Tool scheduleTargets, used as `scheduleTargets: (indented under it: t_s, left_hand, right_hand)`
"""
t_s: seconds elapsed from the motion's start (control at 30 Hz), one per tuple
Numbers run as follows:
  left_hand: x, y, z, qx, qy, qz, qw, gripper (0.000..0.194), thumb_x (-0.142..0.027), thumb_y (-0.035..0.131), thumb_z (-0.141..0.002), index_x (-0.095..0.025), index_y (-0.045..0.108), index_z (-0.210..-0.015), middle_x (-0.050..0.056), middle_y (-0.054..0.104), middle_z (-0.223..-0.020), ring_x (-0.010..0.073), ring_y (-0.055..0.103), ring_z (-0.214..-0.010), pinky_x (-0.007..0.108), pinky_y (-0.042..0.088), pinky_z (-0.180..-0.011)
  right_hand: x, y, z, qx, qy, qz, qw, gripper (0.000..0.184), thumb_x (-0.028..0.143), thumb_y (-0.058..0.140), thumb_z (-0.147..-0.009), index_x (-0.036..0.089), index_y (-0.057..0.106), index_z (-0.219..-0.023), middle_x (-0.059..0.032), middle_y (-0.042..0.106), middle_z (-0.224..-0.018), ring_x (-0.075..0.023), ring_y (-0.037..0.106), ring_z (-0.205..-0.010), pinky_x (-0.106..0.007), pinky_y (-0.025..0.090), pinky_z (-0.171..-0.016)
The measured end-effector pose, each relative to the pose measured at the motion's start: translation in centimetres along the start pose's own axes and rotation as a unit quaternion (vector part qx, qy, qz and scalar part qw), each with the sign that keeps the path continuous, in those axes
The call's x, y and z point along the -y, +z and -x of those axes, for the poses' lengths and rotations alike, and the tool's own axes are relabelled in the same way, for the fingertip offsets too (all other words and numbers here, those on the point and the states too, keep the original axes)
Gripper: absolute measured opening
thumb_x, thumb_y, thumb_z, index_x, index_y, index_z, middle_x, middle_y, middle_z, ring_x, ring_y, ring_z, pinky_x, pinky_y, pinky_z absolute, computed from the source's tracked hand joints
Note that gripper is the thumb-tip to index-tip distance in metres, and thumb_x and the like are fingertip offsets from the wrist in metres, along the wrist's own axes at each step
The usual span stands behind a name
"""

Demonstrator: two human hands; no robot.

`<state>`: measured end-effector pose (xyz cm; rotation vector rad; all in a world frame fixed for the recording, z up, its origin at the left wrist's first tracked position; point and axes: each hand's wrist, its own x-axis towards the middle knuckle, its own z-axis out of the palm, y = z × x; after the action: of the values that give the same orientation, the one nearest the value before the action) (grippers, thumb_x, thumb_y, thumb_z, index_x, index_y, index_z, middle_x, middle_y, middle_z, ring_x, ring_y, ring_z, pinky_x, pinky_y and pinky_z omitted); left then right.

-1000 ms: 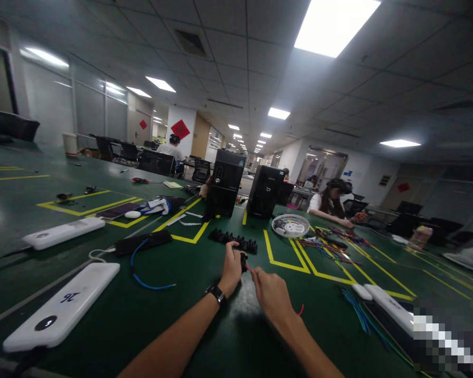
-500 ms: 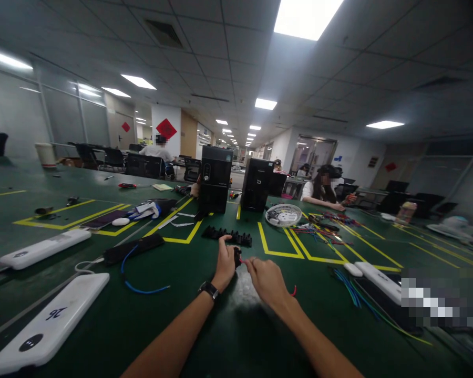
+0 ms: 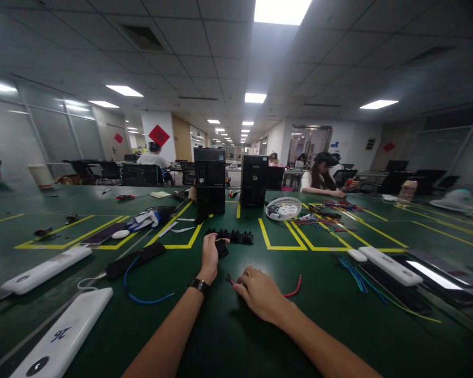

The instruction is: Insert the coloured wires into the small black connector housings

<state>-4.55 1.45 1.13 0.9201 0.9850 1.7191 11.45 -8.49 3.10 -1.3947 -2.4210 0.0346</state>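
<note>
My left hand (image 3: pixel 208 258), with a dark watch on its wrist, is closed around a small black block (image 3: pixel 222 249). Just behind it lies a black toothed strip (image 3: pixel 238 237) on the green table. To the right and nearer me, my right hand (image 3: pixel 262 293) pinches a red wire (image 3: pixel 295 290). One end of that wire, dark at the tip, pokes out by the thumb, and the other curves up past the hand. The block and the wire are apart. A loose blue wire (image 3: pixel 145 301) rests left of my left wrist.
Two black computer towers (image 3: pixel 210 184) stand at the back. A white basket (image 3: pixel 284 209) and a pile of coloured wires (image 3: pixel 335 218) are at the right rear. White power banks (image 3: pixel 65 333) and phones lie at both sides. A person (image 3: pixel 322 176) sits across the table.
My hands have come apart: the left moved left with the black block, the right drew back toward me with the red wire, more of which now shows. The view has shifted slightly.
</note>
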Motion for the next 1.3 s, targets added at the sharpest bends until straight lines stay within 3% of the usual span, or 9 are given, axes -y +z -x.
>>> scheduleTargets:
  t_s: [0.17,0.4,0.5,0.57,0.63,0.73,0.83,1.03,1.3]
  left_hand:
    - [0.3,2.3,2.9,0.110,-0.080,-0.029,0.990,0.037,-0.050,0.046,-0.083,-0.020,0.046,-0.106,0.000,0.063,-0.072,0.0145,0.059,-0.059,0.024,0.044,-0.053]
    - [1.7,4.4,4.3,0.168,-0.160,-0.021,0.972,0.044,-0.057,0.043,-0.085,-0.018,0.046,-0.106,0.006,0.060,-0.087,0.0162,0.061,-0.078,0.027,0.048,-0.067]
    - [0.9,4.5,4.6,0.194,-0.090,-0.152,0.965,0.043,-0.051,0.041,-0.089,-0.018,0.044,-0.115,0.011,0.060,-0.097,0.0204,0.059,-0.094,0.034,0.046,-0.082]
    - [-0.3,4.3,5.6,0.215,0.055,-0.326,0.919,0.042,-0.043,0.046,-0.088,-0.017,0.044,-0.121,0.014,0.055,-0.112,0.0228,0.051,-0.108,0.038,0.039,-0.094]
    - [-1.3,3.8,7.3,0.288,0.189,-0.471,0.812,0.042,-0.037,0.051,-0.087,-0.020,0.045,-0.125,0.011,0.050,-0.123,0.0232,0.043,-0.116,0.039,0.033,-0.099]
    - [-1.9,3.1,10.1,0.428,0.273,-0.557,0.657,0.042,-0.034,0.058,-0.084,-0.024,0.048,-0.124,0.007,0.050,-0.124,0.0237,0.042,-0.114,0.038,0.036,-0.095]
    - [-1.5,2.5,11.4,0.470,0.303,-0.596,0.576,0.029,-0.027,0.058,-0.085,-0.022,0.054,-0.114,0.007,0.054,-0.117,0.0238,0.047,-0.105,0.037,0.041,-0.087]
    - [-2.1,0.8,9.5,0.492,0.303,-0.630,0.518,0.018,-0.011,0.043,-0.090,-0.020,0.057,-0.098,0.006,0.057,-0.103,0.0200,0.050,-0.093,0.031,0.044,-0.077]
    - [-7.1,-4.4,4.1,0.502,0.285,-0.625,0.525,0.027,-0.001,0.043,-0.085,-0.021,0.058,-0.093,0.004,0.057,-0.103,0.0169,0.050,-0.094,0.030,0.042,-0.086]
  right_hand:
    - [-2.2,-1.1,-1.4,-0.159,0.003,-0.075,0.984,0.039,0.033,0.060,-0.084,0.017,0.054,-0.119,-0.0104,0.053,-0.120,-0.0217,0.049,-0.113,-0.035,0.039,-0.095]
    - [-6.8,-2.1,-1.7,-0.107,-0.071,-0.101,0.987,0.031,0.029,0.064,-0.080,0.018,0.060,-0.108,-0.0063,0.062,-0.106,-0.0186,0.053,-0.104,-0.033,0.038,-0.093]
    - [-9.6,-1.7,-1.6,-0.104,-0.055,-0.061,0.991,0.030,0.029,0.062,-0.079,0.017,0.062,-0.107,-0.0075,0.063,-0.104,-0.0199,0.054,-0.103,-0.033,0.038,-0.093]
    - [-11.9,-1.1,-2.0,-0.097,-0.026,-0.042,0.994,0.028,0.029,0.061,-0.079,0.016,0.064,-0.104,-0.0085,0.065,-0.100,-0.0210,0.055,-0.099,-0.033,0.039,-0.090]
    - [-14.1,-0.5,-2.7,-0.099,0.003,-0.037,0.994,0.024,0.028,0.060,-0.081,0.015,0.066,-0.100,-0.0090,0.066,-0.095,-0.0213,0.057,-0.094,-0.033,0.041,-0.086]
    - [-16.6,0.5,-4.3,-0.118,0.014,-0.044,0.992,0.022,0.029,0.056,-0.084,0.017,0.066,-0.099,-0.0091,0.066,-0.096,-0.0217,0.058,-0.093,-0.033,0.042,-0.086]
    - [-17.9,1.5,-6.0,-0.133,0.003,-0.058,0.989,0.023,0.030,0.055,-0.086,0.017,0.065,-0.102,-0.0093,0.066,-0.101,-0.0227,0.057,-0.097,-0.035,0.041,-0.089]
    - [-18.9,3.6,-8.6,-0.162,-0.014,-0.086,0.983,0.020,0.027,0.054,-0.088,0.018,0.064,-0.102,-0.0087,0.065,-0.104,-0.0217,0.056,-0.100,-0.035,0.040,-0.091]
    - [-19.4,4.4,-10.2,-0.172,-0.034,-0.085,0.981,0.019,0.026,0.054,-0.089,0.017,0.062,-0.103,-0.0089,0.065,-0.104,-0.0214,0.055,-0.101,-0.036,0.039,-0.093]
